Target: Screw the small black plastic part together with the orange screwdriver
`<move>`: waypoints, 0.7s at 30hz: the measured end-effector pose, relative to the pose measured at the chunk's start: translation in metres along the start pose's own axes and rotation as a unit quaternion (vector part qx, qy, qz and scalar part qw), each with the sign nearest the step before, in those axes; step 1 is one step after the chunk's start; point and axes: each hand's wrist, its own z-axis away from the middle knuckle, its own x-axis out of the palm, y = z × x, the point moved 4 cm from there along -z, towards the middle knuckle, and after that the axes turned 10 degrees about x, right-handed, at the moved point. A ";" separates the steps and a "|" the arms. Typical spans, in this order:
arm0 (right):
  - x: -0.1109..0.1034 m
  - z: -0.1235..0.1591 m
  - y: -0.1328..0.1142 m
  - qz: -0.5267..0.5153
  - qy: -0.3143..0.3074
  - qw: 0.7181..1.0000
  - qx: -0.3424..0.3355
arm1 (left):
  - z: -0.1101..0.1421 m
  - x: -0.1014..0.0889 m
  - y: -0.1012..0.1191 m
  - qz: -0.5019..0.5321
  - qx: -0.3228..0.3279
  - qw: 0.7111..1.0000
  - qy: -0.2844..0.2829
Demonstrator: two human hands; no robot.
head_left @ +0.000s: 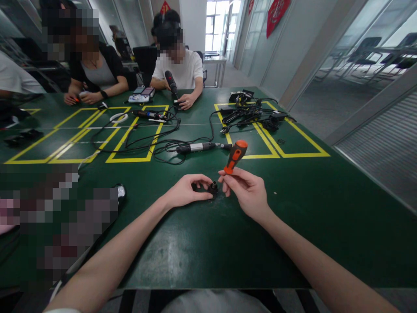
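My left hand rests on the green table, thumb and fingers curled around a small black round part with a narrow metallic-looking top. My right hand is just to the right of it, pinching a screwdriver below its orange and black handle. The handle points up and leans slightly right. Most of the shaft and the tip are hidden by my fingers, so I cannot tell whether the tip touches the black part.
A grey and black electric screwdriver with a looped cable lies beyond my hands. Black cables and tools are heaped at the back right. Yellow tape marks the green table. Across it, a person in white holds another power tool.
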 end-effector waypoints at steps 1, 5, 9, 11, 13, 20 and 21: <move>0.000 0.000 0.001 -0.007 -0.002 1.000 0.004 | 0.000 0.000 0.000 0.000 -0.001 1.000 0.000; 0.000 0.000 0.005 -0.035 -0.006 0.999 0.017 | 0.000 0.001 0.002 0.000 0.002 1.000 -0.001; 0.002 -0.001 0.007 -0.054 -0.005 0.998 0.017 | 0.000 0.001 0.002 -0.006 -0.003 1.000 0.000; 0.002 -0.001 0.007 -0.053 -0.004 0.998 0.020 | 0.000 0.000 0.003 -0.011 -0.006 1.000 0.000; 0.002 -0.001 0.007 -0.040 -0.005 0.999 0.028 | -0.001 0.000 0.003 -0.012 -0.006 1.000 0.000; 0.001 0.001 -0.001 0.015 -0.013 1.000 0.003 | 0.000 0.000 0.001 -0.007 0.003 1.000 0.003; 0.002 0.001 -0.001 0.014 -0.019 1.000 0.006 | 0.001 0.000 0.001 -0.006 0.004 1.000 0.003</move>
